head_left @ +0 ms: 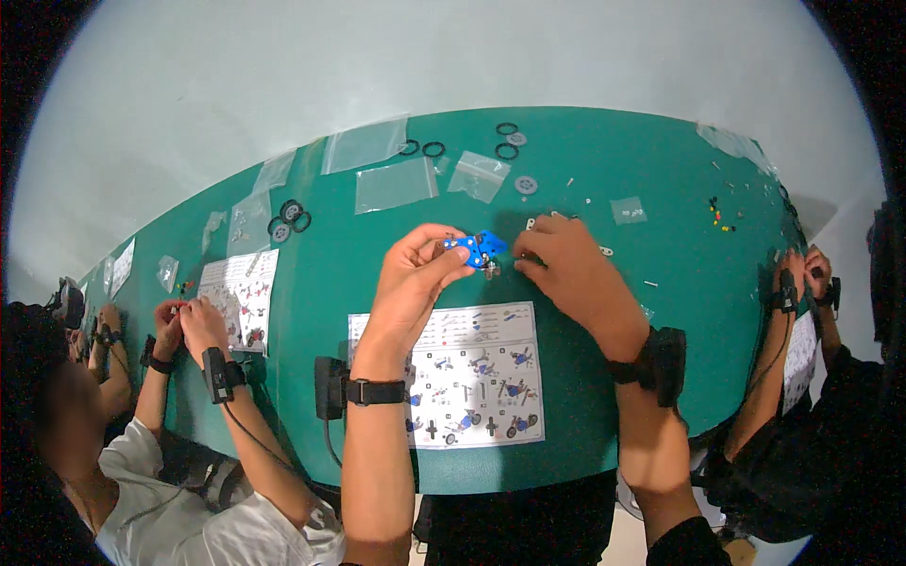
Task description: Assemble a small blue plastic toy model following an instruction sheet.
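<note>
My left hand pinches a small blue model assembly with metal pieces and screws, its thumb lying across the near side. Just to the right, my right hand is closed, with thumb and forefinger bent together close to the assembly. Whatever its fingertips hold, if anything, is hidden or too small to name. White perforated strips lie on the table partly beneath this hand, and another strip end shows beside it. Below my hands lies an instruction sheet with drawings of a motorcycle model, partly covered by my left forearm.
Beyond my hands on the green table lie clear plastic bags, black rings and a grey wheel. A small bag and loose screws lie to the right. Other people's hands work at both sides.
</note>
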### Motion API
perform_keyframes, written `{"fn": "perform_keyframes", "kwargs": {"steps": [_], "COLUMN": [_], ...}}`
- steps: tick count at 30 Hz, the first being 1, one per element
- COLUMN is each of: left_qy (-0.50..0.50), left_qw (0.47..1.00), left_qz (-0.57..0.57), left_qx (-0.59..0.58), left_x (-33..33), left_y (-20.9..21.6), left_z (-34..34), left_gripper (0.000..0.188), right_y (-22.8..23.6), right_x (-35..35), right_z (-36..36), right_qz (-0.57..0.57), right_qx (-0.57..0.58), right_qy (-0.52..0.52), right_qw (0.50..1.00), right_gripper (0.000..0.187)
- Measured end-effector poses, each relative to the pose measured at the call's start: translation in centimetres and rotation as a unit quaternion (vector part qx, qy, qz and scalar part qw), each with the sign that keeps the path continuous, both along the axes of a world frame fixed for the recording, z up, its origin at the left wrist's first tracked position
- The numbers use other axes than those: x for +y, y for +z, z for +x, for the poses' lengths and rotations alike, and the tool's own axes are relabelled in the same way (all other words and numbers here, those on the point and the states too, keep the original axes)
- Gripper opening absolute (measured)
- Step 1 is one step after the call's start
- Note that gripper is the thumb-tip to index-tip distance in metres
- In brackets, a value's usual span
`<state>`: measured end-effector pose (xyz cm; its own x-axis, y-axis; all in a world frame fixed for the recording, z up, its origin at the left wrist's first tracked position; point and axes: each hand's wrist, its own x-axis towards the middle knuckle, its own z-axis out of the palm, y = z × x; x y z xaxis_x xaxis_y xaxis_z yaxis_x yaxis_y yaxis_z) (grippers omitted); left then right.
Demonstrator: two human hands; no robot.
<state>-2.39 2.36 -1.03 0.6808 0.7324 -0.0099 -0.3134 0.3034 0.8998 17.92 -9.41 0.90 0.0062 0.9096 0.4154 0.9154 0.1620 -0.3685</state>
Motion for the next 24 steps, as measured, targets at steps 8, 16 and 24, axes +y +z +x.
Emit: {"fn": "perform_keyframes", "kwargs": {"steps": [8,16,24], "left_qy": [-0.021,-0.039,-0.04], "left_qw": [1.0,0.999,0.998], "left_qz": [0.012,0.008,-0.013], "left_qx": [-0.02,-0.034,-0.054], "left_x": [-0.3,-0.3,-0.1], "left_y": [0.0,-0.2,-0.6], "left_z": [0.4,0.2,0.2], "left_gripper": [0.016,0.016,0.016], "right_y": [-0.2,-0.8,1.4], "right_x": [0.0,-0.2,-0.1], "right_z": [-0.8,-1.4,0.3], "right_qz": [-0.053,-0.067,-0.119], "right_qx": [-0.016,0.01,0.135], "right_qy": [-0.017,-0.015,0.0], "right_qw": [0.998,0.998,0.984], "right_gripper": [0.011,0.017,0.022]}}
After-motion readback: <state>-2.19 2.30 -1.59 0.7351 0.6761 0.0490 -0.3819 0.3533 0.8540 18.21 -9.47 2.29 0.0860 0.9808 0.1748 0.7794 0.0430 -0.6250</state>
